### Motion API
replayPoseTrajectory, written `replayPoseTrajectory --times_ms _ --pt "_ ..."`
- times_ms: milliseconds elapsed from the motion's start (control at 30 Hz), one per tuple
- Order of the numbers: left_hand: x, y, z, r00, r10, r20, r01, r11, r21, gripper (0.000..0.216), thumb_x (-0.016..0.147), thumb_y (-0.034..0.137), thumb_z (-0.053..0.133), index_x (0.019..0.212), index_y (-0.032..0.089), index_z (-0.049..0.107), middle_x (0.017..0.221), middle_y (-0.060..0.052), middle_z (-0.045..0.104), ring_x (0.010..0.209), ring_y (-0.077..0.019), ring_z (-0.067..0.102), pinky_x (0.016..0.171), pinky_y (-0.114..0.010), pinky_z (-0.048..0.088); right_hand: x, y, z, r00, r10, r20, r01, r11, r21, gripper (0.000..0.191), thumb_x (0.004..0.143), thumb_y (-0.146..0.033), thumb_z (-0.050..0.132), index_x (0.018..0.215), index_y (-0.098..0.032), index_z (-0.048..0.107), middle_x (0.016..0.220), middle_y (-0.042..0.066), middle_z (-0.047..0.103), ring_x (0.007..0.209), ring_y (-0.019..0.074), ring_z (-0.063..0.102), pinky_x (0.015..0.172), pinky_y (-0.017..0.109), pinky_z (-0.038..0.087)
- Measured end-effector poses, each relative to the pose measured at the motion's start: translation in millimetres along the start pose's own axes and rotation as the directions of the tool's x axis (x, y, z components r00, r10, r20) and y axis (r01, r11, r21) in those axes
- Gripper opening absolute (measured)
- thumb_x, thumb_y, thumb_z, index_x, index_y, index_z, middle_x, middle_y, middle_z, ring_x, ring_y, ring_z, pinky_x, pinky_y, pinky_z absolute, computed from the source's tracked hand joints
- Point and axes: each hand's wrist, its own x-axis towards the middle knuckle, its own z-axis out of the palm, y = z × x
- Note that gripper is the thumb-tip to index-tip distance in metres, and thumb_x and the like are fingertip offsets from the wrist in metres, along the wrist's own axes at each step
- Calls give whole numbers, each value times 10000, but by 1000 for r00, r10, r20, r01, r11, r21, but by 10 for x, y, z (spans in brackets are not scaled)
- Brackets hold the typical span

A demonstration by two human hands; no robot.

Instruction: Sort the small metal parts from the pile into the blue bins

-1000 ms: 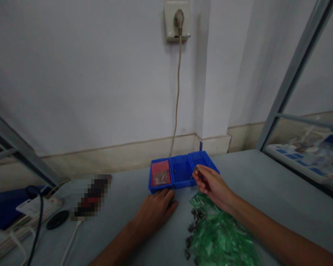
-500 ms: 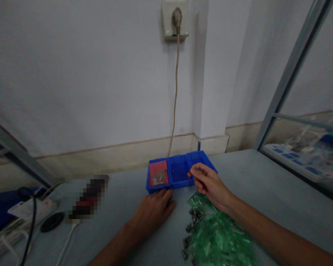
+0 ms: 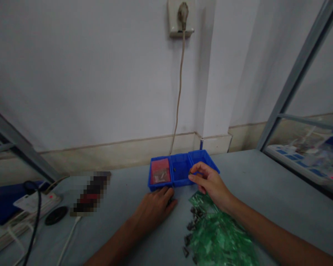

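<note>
My right hand [image 3: 211, 183] hovers over the front edge of the middle blue bin [image 3: 181, 180], thumb and forefinger pinched on a small dark piece [image 3: 190, 172]. On the table just before the left blue bin [image 3: 153, 187] rests my left hand [image 3: 157, 205], its fingers curled down. Something dark shows between its thumb and fingers, too hidden to name. One small dark piece lies inside the middle bin. The left bin holds a pink sheet [image 3: 160, 165] and a clear bag [image 3: 160, 176]. Below my right wrist lies a green plastic bag [image 3: 222, 236], with several small dark grey pieces [image 3: 193, 218] along its left side.
A third blue bin [image 3: 202, 157] adjoins the middle one. To the left are a pixelated object [image 3: 90, 195] with a white cable, a round black disc [image 3: 56, 215] and a power strip [image 3: 51, 201]. A plugged cord [image 3: 180, 85] hangs down the wall behind; metal frames flank the table.
My right thumb and forefinger have turned slightly, and the small dark piece between them shows more plainly. My left hand stays by the bin. The whole view has shifted a little.
</note>
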Motion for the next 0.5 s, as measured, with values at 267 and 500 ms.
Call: replayPoseTrajectory --times_ms 267,500 --pt "0 -19 28 1000 0 14 0 1000 -2 188 1052 384 464 1071 225 562 1045 -44 674 918 -220 679 726 -294 519 12 -39 21 995 95 40 -103 954 283 266 850 -408 766 940 -210 613 851 5 640 498 56 365 373 158 238" --pt "7 -16 49 1000 3 8 -3 1000 13 190 1059 378 449 1073 227 563 1048 -39 671 920 -230 682 726 -320 530 54 -11 -22 992 120 41 -126 908 399 256 866 -398 760 984 -213 628 640 -63 484 452 49 276 367 158 195"
